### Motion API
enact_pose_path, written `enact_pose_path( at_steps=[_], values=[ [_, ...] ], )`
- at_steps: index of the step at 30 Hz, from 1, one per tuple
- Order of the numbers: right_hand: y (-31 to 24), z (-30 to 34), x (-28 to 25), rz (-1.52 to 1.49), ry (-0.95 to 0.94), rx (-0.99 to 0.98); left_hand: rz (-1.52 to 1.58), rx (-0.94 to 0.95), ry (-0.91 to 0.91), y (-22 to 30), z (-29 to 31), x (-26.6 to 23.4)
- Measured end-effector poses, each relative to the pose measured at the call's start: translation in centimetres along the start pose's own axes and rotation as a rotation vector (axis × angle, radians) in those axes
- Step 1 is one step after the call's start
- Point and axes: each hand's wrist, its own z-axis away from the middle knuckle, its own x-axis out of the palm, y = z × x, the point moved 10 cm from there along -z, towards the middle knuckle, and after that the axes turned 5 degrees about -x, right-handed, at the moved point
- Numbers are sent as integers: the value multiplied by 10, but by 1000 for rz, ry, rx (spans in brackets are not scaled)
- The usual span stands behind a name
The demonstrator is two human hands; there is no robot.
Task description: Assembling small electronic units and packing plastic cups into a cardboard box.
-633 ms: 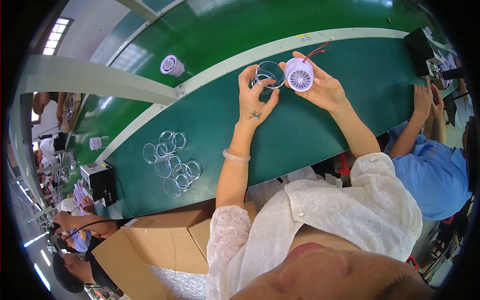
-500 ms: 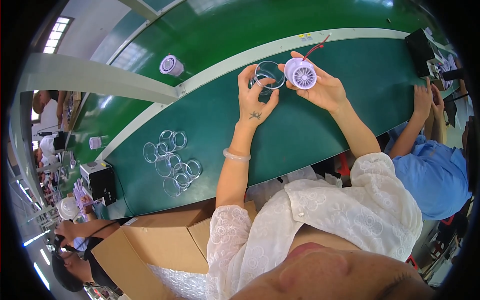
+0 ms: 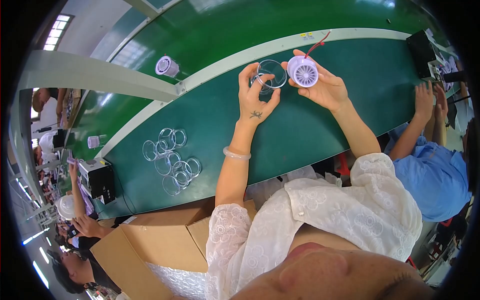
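Over the green bench my left hand is closed around a clear, open-ended cup, gripping it between fingers and thumb. My right hand holds a small lilac fan unit, its round slotted face turned toward me. From the top of the unit rise thin red wires. Cup and fan unit are side by side, nearly touching. To the left, several clear cups of the same sort stand in a cluster on the bench.
A cardboard box lined with bubble wrap stands below the bench edge. Black boxes sit at both bench ends. Beyond the pale rail are lilac-and-clear units. Co-workers' hands are at right and left.
My right hand and the fan unit have shifted slightly right; the cup has barely moved. At the left, a co-worker's arm has risen toward the black box.
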Motion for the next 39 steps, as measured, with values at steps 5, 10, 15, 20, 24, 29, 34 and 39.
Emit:
enact_pose_path(
  at_steps=[5, 10, 15, 20, 24, 29, 34, 39],
  values=[
    [-30, 8, -25, 559, 331, -149, -214, -35, 21, -3, 0, -1],
    [-51, 9, 24, 1867, 227, -477, -494, 128, 76, 11, 1, -2],
    [-37, 7, 35, 2068, 138, -452, -478, 53, 201, 7, 2, -16],
    [-36, 6, 35, 2105, 123, -436, -547, 107, -2, 8, -2, 1],
    [-29, 6, 41, 2034, 38, -462, -490, 143, -226, 10, 4, 27],
    [-26, 7, 41, 2003, -7, -487, -323, 79, -242, 12, 4, 27],
    [-23, 6, 39, 1931, -51, -496, -263, 18, -122, -1, 4, 17],
    [-8, 3, 11, 1706, -54, -303, 75, -174, -69, -17, 5, 13]
  ],
)
